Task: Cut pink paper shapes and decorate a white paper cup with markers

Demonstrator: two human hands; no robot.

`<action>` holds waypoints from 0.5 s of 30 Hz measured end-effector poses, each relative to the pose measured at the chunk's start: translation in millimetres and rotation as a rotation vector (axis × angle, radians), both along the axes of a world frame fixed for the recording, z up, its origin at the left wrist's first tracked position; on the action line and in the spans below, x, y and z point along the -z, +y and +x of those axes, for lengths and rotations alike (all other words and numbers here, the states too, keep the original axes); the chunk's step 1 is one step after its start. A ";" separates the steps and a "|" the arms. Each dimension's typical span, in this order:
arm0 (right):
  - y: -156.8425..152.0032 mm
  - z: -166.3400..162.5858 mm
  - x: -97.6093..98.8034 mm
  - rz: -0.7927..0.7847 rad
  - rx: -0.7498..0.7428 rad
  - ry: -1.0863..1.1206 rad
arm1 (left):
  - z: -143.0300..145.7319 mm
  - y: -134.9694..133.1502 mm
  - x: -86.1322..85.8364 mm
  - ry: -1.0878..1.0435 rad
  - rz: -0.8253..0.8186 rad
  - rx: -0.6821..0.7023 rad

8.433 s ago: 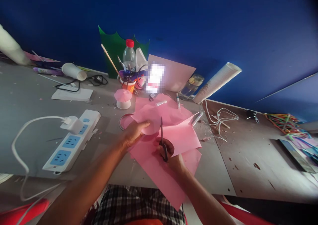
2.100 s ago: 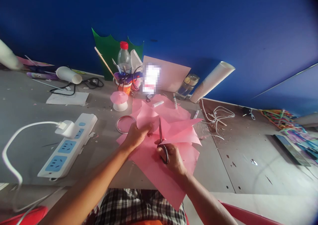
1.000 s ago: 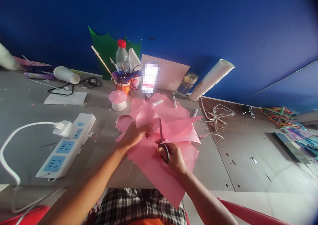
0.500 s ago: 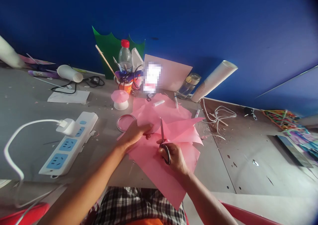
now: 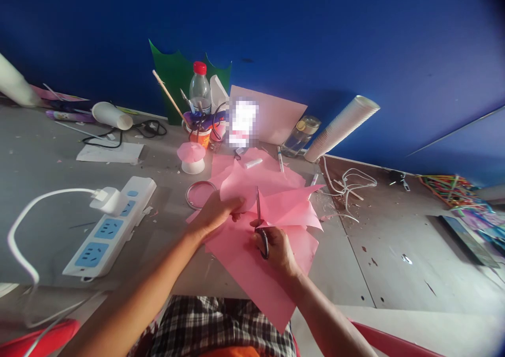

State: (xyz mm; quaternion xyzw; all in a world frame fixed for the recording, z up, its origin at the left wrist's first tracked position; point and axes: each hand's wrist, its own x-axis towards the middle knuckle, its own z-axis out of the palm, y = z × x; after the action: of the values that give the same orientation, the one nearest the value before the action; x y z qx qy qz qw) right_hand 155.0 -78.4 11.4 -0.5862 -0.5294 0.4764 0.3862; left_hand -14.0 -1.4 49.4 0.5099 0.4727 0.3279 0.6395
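Pinched in my left hand (image 5: 223, 214) is a sheet of pink paper (image 5: 290, 205), its cut flap rising to the right. My right hand (image 5: 277, 247) grips a pair of scissors (image 5: 258, 207) by dark handles, the blades pointing away from me and lying at the cut in the paper. Beneath both hands a larger pink sheet (image 5: 260, 288) spreads over the table and hangs past its front edge. Close to my left hand lies a round ring (image 5: 188, 202). A small white cup (image 5: 192, 166) topped with a pink paper piece (image 5: 191, 151) stands beyond it.
On the left lies a white power strip (image 5: 114, 225) with a charger and cable plugged in. Behind my hands stand a pen cup (image 5: 202, 138), a bottle (image 5: 200, 91) and a lit blurred screen (image 5: 243, 121). Stacked paper cups (image 5: 343, 128) lean right; a phone (image 5: 467, 240) lies far right.
The scissor handles have drawn slightly closer together. Both hands otherwise hold nearly the same place on the paper, and the view has shifted a little.
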 end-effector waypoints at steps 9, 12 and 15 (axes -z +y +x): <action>1.4 0.3 -6.5 0.000 -0.014 -0.114 | 2.5 -3.0 -5.7 0.044 0.057 0.037; 1.4 1.4 -5.6 0.010 -0.028 -0.116 | 1.8 -3.0 -9.6 0.047 0.052 0.047; 1.1 2.2 -5.3 0.028 -0.043 -0.113 | 0.9 -2.7 -12.9 0.055 0.040 0.046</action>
State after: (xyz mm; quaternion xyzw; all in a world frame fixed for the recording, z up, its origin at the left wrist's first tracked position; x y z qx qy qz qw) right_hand 157.2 -77.3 16.7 -0.5953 -0.5694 0.4434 0.3532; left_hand -13.1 -4.2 62.3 0.5420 0.4716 0.3085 0.6235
